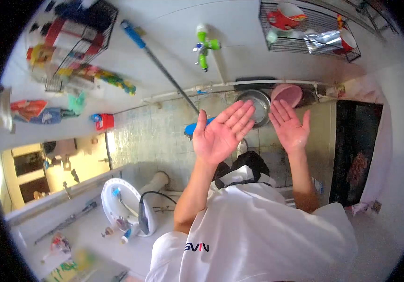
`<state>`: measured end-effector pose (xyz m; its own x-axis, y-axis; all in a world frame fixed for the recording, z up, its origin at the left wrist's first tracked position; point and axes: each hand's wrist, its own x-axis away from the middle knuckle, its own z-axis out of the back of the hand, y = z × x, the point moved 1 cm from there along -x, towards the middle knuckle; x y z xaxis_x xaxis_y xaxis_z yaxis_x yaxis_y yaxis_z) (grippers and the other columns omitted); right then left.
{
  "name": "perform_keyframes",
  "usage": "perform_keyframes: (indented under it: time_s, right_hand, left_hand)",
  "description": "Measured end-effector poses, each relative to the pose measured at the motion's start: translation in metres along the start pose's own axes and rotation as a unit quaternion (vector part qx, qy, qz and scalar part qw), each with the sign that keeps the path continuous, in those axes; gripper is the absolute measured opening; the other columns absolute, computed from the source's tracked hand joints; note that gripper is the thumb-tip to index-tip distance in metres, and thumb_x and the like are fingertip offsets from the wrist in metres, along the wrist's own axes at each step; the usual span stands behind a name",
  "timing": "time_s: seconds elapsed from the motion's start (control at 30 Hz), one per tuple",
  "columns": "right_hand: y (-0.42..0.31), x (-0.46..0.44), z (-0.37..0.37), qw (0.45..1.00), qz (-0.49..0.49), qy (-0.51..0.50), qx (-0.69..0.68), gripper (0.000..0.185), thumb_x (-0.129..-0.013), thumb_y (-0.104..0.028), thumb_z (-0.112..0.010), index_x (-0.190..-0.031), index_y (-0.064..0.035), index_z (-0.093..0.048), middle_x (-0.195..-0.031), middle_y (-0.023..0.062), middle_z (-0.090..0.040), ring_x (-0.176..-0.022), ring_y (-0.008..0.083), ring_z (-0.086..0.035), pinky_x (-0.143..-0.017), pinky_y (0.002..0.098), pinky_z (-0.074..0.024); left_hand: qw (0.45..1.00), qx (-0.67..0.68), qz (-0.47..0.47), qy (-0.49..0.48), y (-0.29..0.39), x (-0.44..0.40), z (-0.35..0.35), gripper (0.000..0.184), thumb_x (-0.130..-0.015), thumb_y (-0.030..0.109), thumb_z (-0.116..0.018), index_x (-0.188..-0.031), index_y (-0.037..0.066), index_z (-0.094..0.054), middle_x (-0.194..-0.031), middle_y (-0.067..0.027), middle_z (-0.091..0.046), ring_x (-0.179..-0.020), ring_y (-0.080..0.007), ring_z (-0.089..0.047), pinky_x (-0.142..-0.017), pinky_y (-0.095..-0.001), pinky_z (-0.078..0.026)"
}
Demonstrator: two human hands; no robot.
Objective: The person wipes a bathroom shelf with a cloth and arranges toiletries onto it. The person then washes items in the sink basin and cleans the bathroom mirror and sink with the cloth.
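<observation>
Palm up, my left hand (pixel 225 129) is held out in front of my body with its fingers stretched and thumb apart. My right hand (pixel 290 127) is held out beside it, also palm up with the thumb spread. Neither hand holds anything. Beyond the fingertips a round metal basin (pixel 262 113) and a pink basin (pixel 292 95) are near the far wall, partly hidden by my hands. Left of my left hand is a blue brush head (pixel 192 129), at the lower end of a long pole (pixel 166 70) leaning on the wall.
A green-handled tap (pixel 204 46) is on the wall ahead. Wire racks (pixel 312 44) with cups hang upper right, and another loaded rack is upper left. A white sink (pixel 109 207) with small items is at lower left. A dark doorway-like panel (pixel 352 136) stands at right.
</observation>
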<state>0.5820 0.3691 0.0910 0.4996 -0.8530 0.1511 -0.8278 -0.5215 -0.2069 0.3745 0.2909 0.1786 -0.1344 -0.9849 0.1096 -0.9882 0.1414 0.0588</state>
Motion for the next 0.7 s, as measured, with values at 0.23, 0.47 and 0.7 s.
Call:
perform_keyframes:
  time_s: [0.23,0.47,0.7]
  right_hand:
    - [0.067,-0.001,-0.065,0.941,0.018,-0.074,0.33,0.072,-0.091,-0.059,-0.031,-0.123,0.0034,-0.046,-0.124,0.0215,-0.053,-0.105,0.0286,-0.056,-0.094,0.0413,-0.0412]
    - [0.147,-0.001,-0.128,0.815,0.093,-0.245,0.517,0.063,-0.091,-0.052,-0.044,-0.119,0.0051,-0.046,-0.112,0.0146,-0.058,-0.092,0.0188,-0.056,-0.084,0.033,-0.0433]
    - [0.191,-0.004,-0.136,0.825,0.062,-0.251,0.503,0.067,-0.088,-0.052,-0.05,-0.12,0.0061,-0.042,-0.112,0.0151,-0.055,-0.088,0.0172,-0.055,-0.079,0.031,-0.0441]
  left_hand:
    - [0.973,-0.215,-0.08,-0.014,0.038,0.049,0.0,0.061,-0.095,0.034,-0.041,-0.136,-0.008,-0.026,-0.143,-0.0271,-0.026,-0.135,-0.0344,-0.027,-0.112,-0.0455,-0.021]
    - [0.97,-0.189,-0.149,0.02,0.076,0.102,0.017,0.041,-0.093,0.011,-0.047,-0.128,-0.007,-0.036,-0.129,-0.0303,-0.044,-0.122,-0.0373,-0.045,-0.106,-0.0474,-0.035]
    - [0.948,-0.217,-0.228,0.039,0.114,0.158,0.074,0.022,-0.096,0.014,-0.043,-0.114,0.002,-0.038,-0.121,-0.0318,-0.05,-0.107,-0.0399,-0.057,-0.095,-0.049,-0.045]
